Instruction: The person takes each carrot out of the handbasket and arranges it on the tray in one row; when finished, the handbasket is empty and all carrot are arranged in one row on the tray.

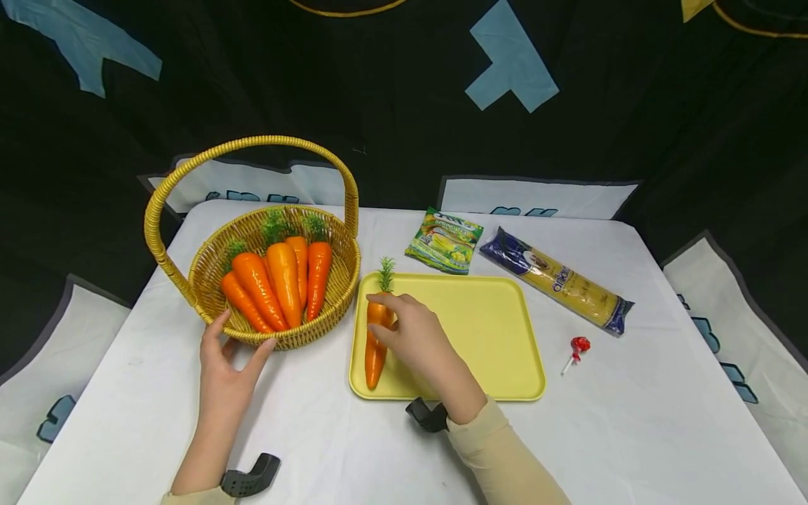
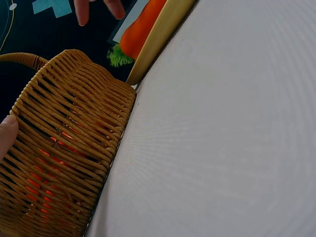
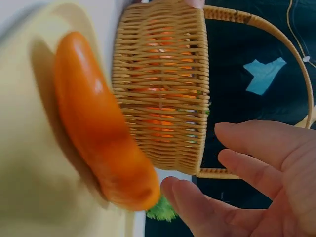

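Observation:
A carrot with a green top lies lengthwise at the left side of the yellow tray. My right hand hovers over its upper part, thumb and fingers spread; the right wrist view shows a gap between the fingers and the carrot. Left of the tray stands a wicker basket holding several carrots. At its front rim is my left hand, the spread thumb and fingertips touching the wicker. In the left wrist view, the thumb rests at the basket's rim.
Behind the tray lies a green snack packet. A long pasta bag lies to the right, with a red lollipop nearer me. The basket's tall handle arches above it. A dark curtain hangs behind the white table.

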`<state>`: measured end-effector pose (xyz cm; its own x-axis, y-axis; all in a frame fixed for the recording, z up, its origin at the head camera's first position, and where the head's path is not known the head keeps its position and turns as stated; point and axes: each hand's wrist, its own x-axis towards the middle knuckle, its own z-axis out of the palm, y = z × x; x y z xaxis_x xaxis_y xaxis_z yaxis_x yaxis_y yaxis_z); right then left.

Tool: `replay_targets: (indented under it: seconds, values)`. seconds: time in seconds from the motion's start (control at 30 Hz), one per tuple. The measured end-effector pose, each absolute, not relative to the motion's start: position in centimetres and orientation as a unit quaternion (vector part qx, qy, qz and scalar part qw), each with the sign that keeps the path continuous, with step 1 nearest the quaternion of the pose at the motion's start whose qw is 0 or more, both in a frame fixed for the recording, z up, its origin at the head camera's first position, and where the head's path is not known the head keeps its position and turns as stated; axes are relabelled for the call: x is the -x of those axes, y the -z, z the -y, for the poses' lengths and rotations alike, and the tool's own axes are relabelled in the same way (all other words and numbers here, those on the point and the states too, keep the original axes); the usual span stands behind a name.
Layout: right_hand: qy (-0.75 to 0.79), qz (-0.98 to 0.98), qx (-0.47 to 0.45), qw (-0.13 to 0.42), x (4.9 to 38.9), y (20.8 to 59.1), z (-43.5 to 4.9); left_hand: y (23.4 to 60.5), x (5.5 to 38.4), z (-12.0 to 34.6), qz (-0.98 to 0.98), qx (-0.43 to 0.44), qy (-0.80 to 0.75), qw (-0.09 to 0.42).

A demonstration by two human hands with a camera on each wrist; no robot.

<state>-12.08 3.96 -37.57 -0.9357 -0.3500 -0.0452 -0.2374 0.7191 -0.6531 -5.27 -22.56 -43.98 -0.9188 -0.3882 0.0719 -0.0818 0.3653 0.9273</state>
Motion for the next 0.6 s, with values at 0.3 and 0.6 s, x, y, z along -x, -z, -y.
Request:
replay_targets:
  seconds: [0.3,0.6]
  values:
    - [0.447,-0.87,0.196,0.064,14.2,35.6,-2.2,43.8,5.4,22.6,0.815,-0.138,0.544,0.143]
    - [0.509,-0.825,0.226,0.093,16.3,35.8,2.0,44.0,5.1,22.6,0.817,-0.15,0.542,0.127]
